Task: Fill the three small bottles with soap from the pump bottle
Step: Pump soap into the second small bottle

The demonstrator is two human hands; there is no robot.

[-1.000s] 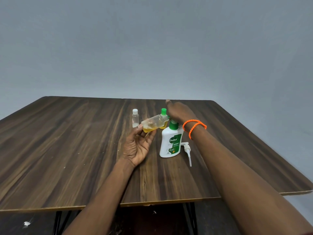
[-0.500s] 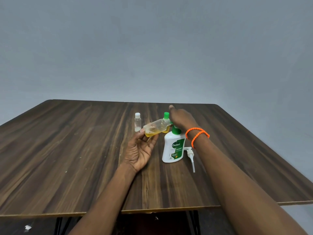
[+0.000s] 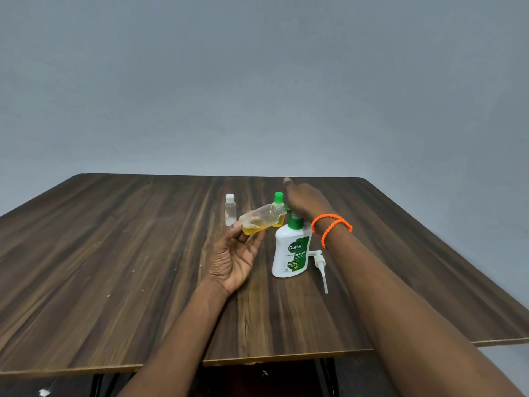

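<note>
While the pump bottle stands capless near the middle of the table, all places below are given from it.

Bottle in hand: a small clear bottle is held just left of the pump bottle, tilted with its open neck toward the pump bottle's green collar; yellow soap is pooled in its lower end, so it is judged part filled.

Left hand: the left hand is cupped palm up, with the fingers curled around the base of the small clear bottle.

Right hand: the right hand is stretched over and behind the pump bottle; whether anything is gripped cannot be told.

Other bottles: a green-capped bottle is seen just behind, with soap inside; a white-capped bottle stands behind and to the left, seemingly empty.

Pump head: the pump head with its tube is laid on the table just right.

Handling: thin light plastic is judged, easily squeezed; soap near the neck may make it slippery.

Hold: the lower body is best gripped, with the neck left free.
</note>
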